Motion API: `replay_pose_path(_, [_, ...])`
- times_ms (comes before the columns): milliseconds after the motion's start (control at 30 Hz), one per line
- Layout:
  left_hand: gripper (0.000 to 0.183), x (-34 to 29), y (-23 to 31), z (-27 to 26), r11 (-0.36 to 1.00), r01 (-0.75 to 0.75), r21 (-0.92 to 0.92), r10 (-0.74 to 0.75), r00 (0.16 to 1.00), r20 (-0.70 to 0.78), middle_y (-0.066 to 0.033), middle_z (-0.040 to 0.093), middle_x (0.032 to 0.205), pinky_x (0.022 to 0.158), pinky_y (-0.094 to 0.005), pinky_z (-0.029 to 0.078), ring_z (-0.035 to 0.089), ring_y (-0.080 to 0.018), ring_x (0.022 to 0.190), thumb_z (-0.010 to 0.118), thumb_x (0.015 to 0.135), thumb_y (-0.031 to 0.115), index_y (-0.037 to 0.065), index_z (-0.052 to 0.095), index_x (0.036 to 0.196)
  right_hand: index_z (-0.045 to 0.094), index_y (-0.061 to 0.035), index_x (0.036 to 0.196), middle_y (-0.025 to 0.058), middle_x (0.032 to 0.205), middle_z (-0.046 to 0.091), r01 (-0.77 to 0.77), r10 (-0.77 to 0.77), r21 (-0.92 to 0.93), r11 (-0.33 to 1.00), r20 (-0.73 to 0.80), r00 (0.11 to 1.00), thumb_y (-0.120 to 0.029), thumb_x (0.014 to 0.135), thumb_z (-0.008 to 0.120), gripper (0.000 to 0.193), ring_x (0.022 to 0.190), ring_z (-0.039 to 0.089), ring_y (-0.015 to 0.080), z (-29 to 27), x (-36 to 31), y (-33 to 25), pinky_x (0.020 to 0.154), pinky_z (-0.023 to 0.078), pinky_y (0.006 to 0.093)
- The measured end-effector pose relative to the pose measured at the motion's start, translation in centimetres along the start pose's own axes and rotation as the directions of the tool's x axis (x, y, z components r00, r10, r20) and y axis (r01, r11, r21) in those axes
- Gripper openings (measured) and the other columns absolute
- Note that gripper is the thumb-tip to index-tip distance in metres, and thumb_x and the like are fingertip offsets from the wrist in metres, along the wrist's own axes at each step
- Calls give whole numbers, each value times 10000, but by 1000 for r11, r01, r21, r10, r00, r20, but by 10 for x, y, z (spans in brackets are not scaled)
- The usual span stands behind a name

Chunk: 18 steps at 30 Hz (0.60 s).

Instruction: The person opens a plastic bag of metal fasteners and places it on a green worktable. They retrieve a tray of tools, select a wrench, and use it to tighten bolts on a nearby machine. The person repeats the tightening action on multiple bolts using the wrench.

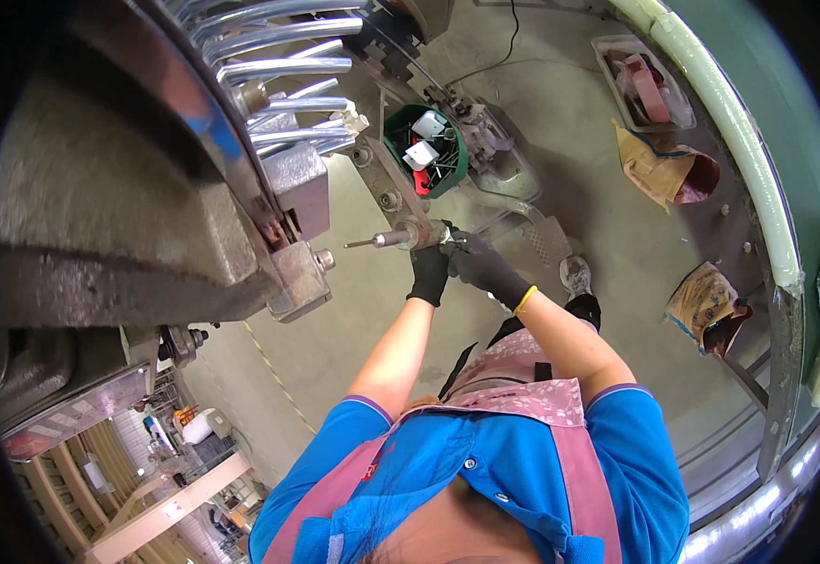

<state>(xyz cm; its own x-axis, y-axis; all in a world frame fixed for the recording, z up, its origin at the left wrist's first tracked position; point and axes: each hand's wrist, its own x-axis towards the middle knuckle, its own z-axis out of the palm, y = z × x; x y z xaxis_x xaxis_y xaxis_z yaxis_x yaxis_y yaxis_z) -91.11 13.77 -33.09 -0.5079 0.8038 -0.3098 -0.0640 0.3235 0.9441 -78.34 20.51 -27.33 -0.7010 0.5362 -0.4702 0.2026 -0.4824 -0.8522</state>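
Note:
Both my hands wear black gloves and meet at the near end of a metal machine arm (372, 169). A metal spindle (392, 239) with a thin pin pointing left sits on this end. Just below the spindle's right side is my left hand (430, 267), its fingers curled up against the fitting. My right hand (480, 264), with a yellow band at the wrist, reaches in from the right, fingers closed together beside the left fingertips. A small pale piece shows between the fingertips, but the gloves mostly hide it and its kind is unclear.
Past my hands stands a green bin (462, 155) holding white parts, black rods and something red. A heavy machine (118, 216) with shiny metal tubes (283, 66) fills the left. Right of my hands are a foot pedal (549, 241), paper sacks (650, 164) and a clear tub (681, 108).

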Motion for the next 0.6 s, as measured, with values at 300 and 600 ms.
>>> replay_pose_path(300, [139,9,-21,-10,713,-276,645,248,959,135,-97,597,908,761,-351,450,563,-238,856,569,794,58,50,579,933,613,-17,883,213,747,608,428,-324,-635,643,280,904,-230,820,550,231,725,576,396,-41,29,-29,667,443,467])
replay_pose_path(600, [165,12,5,-19,826,120,551,-194,978,77,-85,578,855,706,-364,458,553,-222,796,623,806,127,41,570,936,585,-36,982,192,878,600,557,-224,-702,444,515,828,-262,764,615,315,852,575,370,-52,45,-46,742,462,438])
